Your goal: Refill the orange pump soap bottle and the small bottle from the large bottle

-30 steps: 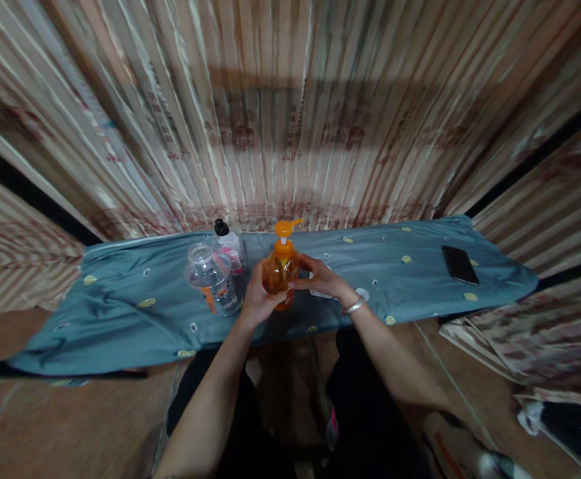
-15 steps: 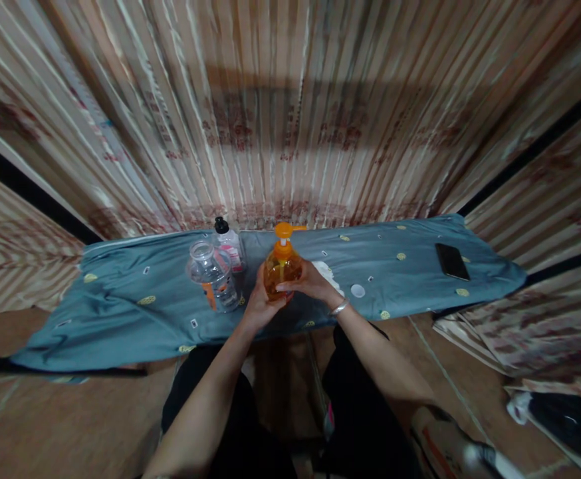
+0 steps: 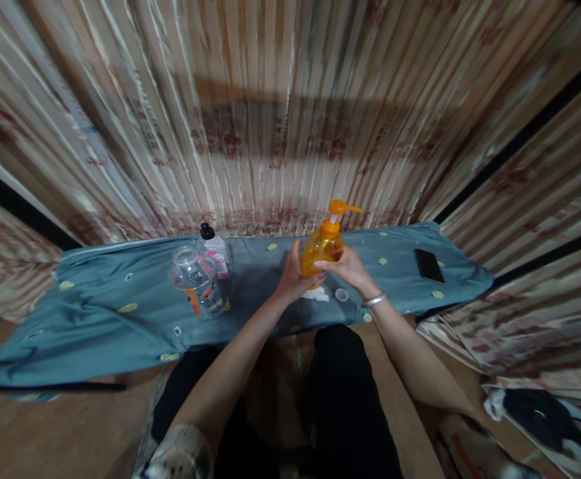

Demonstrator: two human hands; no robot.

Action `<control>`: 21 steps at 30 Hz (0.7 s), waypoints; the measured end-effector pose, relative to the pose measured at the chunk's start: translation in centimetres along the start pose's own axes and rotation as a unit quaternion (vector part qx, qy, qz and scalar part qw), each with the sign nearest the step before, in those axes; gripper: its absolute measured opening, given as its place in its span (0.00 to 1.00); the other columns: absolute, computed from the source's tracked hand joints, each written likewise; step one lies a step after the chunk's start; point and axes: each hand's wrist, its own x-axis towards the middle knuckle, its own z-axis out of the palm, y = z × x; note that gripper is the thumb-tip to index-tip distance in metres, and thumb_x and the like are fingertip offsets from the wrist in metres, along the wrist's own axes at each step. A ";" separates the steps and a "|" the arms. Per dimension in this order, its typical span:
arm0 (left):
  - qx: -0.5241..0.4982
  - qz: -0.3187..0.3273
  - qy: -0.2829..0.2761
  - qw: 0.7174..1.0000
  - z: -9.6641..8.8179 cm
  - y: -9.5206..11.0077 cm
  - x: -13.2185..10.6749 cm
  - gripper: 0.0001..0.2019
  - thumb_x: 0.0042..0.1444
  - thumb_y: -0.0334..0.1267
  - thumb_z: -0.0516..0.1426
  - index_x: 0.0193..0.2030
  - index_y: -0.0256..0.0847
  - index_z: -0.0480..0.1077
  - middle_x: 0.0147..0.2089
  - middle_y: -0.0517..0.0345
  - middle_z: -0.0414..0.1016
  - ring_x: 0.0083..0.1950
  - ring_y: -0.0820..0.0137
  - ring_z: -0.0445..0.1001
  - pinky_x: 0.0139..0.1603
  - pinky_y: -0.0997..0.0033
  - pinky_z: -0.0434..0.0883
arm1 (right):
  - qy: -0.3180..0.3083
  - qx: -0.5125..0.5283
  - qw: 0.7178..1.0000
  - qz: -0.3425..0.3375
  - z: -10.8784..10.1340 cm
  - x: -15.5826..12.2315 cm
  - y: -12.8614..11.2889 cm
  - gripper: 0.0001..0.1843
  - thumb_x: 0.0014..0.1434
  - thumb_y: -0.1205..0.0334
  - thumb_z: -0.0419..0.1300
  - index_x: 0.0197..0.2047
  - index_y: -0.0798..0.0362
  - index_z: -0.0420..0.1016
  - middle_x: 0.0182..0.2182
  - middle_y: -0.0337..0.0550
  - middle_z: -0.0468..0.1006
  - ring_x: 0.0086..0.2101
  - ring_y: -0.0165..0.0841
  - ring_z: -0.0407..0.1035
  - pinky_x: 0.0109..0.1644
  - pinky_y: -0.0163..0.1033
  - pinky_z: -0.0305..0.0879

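Observation:
An orange pump bottle (image 3: 320, 250), see-through with amber liquid inside, is held between both my hands, its top leaning to the right. My left hand (image 3: 293, 276) wraps its lower left side, with the thumb raised. On the bottle's lower right side, my right hand (image 3: 348, 267) presses with its fingers; a silver bangle circles that wrist. Just below the bottle lies a crumpled white tissue (image 3: 316, 295) on the cloth. A small round clear cap (image 3: 342, 295) rests right of the tissue.
On the left stand a wide-necked clear plastic bottle (image 3: 203, 293) with an orange label and, behind it, a clear bottle with a black cap (image 3: 215, 251). A dark phone (image 3: 429, 265) lies at the right on the blue patterned cloth (image 3: 250, 293). Striped curtains (image 3: 270, 133) hang behind.
Both hands have carried the pump bottle to the right, and it has gone from upright to tilted. The tissue beneath shows more now. The view has shifted slightly.

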 end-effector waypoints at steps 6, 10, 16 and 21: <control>0.065 -0.051 -0.023 0.996 0.7 -3.4 -1.8 0.47 0.48 0.36 0.68 0.75 0.41 0.57 0.78 0.35 0.61 0.81 0.42 0.57 0.81 0.34 0.51 | 0.065 -0.044 0.997 -0.005 -4.5 3.4 3.1 0.35 0.36 0.42 0.82 0.44 0.52 0.81 0.45 0.52 0.89 0.45 0.49 0.83 0.55 0.57 0.80; 0.126 -0.076 -0.077 0.986 1.2 -5.2 -3.9 0.42 0.45 0.33 0.68 0.70 0.44 0.66 0.76 0.38 0.66 0.80 0.40 0.58 0.80 0.32 0.52 | 0.091 -0.039 0.995 0.010 -5.0 5.1 4.8 0.38 0.33 0.43 0.82 0.44 0.54 0.81 0.45 0.54 0.89 0.46 0.50 0.83 0.57 0.60 0.79; 0.199 -0.095 -0.133 0.966 1.9 -6.5 -4.0 0.35 0.49 0.32 0.66 0.67 0.48 0.70 0.78 0.40 0.64 0.83 0.36 0.51 0.77 0.21 0.46 | 0.037 0.007 0.999 0.027 -3.8 5.8 6.4 0.32 0.35 0.43 0.82 0.41 0.50 0.82 0.44 0.48 0.90 0.45 0.46 0.84 0.60 0.59 0.78; 0.219 -0.084 -0.158 0.959 2.0 -7.0 -3.9 0.32 0.51 0.30 0.65 0.65 0.44 0.72 0.79 0.40 0.62 0.82 0.40 0.55 0.79 0.30 0.53 | 0.000 0.030 0.998 0.046 -4.0 6.1 6.8 0.34 0.33 0.42 0.83 0.41 0.50 0.83 0.44 0.47 0.89 0.44 0.45 0.83 0.59 0.57 0.78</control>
